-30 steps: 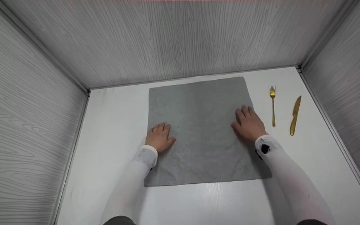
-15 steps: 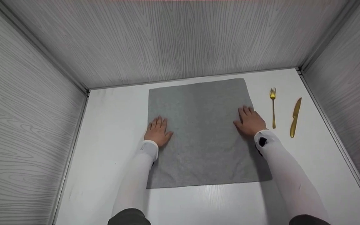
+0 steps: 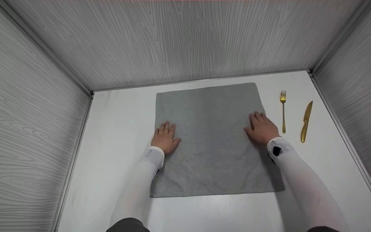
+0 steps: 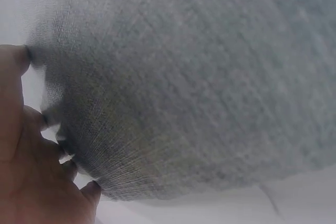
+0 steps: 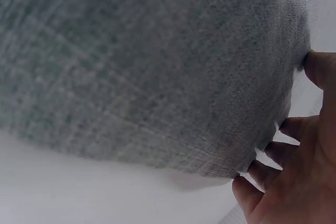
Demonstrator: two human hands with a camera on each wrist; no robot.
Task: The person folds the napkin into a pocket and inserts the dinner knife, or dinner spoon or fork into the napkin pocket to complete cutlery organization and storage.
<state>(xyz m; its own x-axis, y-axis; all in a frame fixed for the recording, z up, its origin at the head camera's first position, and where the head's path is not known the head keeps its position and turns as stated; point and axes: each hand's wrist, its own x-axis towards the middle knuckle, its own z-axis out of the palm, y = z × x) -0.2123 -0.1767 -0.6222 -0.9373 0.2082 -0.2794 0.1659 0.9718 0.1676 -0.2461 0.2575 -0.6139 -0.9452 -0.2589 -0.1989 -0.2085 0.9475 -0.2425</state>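
Compared with a second ago, the left hand (image 3: 165, 140) sits a little further up the grey cloth (image 3: 208, 141), while the right hand (image 3: 262, 130) rests at nearly the same spot on it. Both hands lie palm down, the left over the cloth's left edge, the right over its right edge. The left fingers are spread, thumb out wide; the right fingers lie closer together, thumb apart. One cloth lies spread out in the middle of the frame on one white table (image 3: 118, 129). One gold fork (image 3: 283, 111) and one gold knife (image 3: 306, 121) lie right of the cloth, apart from each other, as before.
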